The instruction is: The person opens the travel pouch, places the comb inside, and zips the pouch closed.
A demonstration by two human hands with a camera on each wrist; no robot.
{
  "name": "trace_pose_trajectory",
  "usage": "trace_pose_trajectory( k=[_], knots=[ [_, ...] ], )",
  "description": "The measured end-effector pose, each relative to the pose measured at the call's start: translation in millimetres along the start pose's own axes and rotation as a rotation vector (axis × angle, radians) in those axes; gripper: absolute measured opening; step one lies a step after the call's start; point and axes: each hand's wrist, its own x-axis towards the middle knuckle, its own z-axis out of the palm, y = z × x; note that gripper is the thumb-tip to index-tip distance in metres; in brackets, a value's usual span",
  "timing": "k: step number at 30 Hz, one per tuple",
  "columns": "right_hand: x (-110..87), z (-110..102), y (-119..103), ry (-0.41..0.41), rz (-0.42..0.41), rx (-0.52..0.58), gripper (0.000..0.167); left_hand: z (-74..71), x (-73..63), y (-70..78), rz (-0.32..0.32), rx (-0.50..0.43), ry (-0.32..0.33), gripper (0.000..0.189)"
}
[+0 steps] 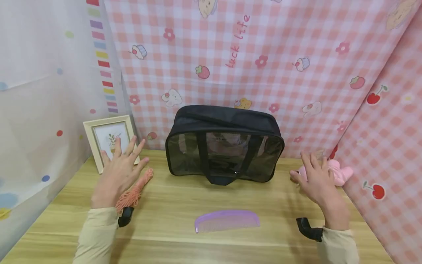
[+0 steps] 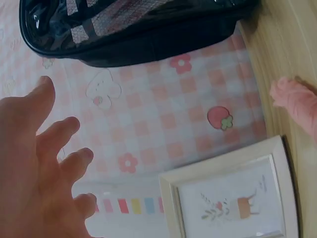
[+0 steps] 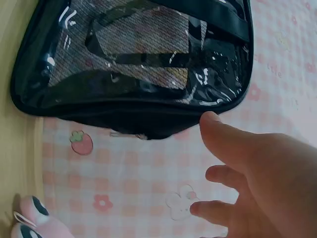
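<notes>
My left hand (image 1: 119, 170) is held up with its fingers spread and nothing in it. In the head view it overlaps a cream picture frame (image 1: 94, 146) and the upper part of a coral-coloured bundle of yarn (image 1: 133, 196). On the other side, my right hand (image 1: 314, 179) also has spread fingers and holds nothing. Behind it lies a pink plush toy (image 1: 341, 174), partly hidden by the hand; its big eyes (image 3: 33, 218) show in the right wrist view. Between the hands stands a black bag (image 1: 227, 119) with a clear front panel and dark straps.
A purple comb (image 1: 227, 217) lies near the front of the wooden table (image 1: 171, 234), teeth toward me. A pink checked cloth (image 1: 224, 88) hangs right behind the bag. White cloth (image 1: 43, 121) borders the left side and more checked cloth (image 1: 392, 154) the right.
</notes>
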Motion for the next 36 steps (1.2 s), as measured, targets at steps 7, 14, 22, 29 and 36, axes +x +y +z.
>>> trace_pose_trajectory(
  k=[7, 14, 22, 29, 36],
  knots=[
    [11.6, 15.1, -1.4, 0.058, -0.041, -0.021, 0.069, 5.3, 8.4, 8.5, -0.004, -0.040, -0.035, 0.067],
    [41.7, 37.1, 10.4, 0.202, -0.104, 0.177, 0.045, 19.0, 15.6, 16.5, 0.019, -0.311, 0.131, 0.047],
    [85.6, 60.0, 18.0, 0.126, -0.001, 0.791, 0.030, 33.4, 47.2, 48.2, 0.081, -0.552, 0.395, 0.034],
    [94.3, 64.3, 15.3, 0.219, 0.081, 0.923, 0.018, 41.1, 53.6, 55.7, 0.061, -0.535, 0.538, 0.024],
    [90.9, 46.6, 18.7, 0.269, 0.171, 0.935, 0.020, 51.6, 59.2, 58.3, 0.105, -0.482, 0.590, 0.022]
  ],
)
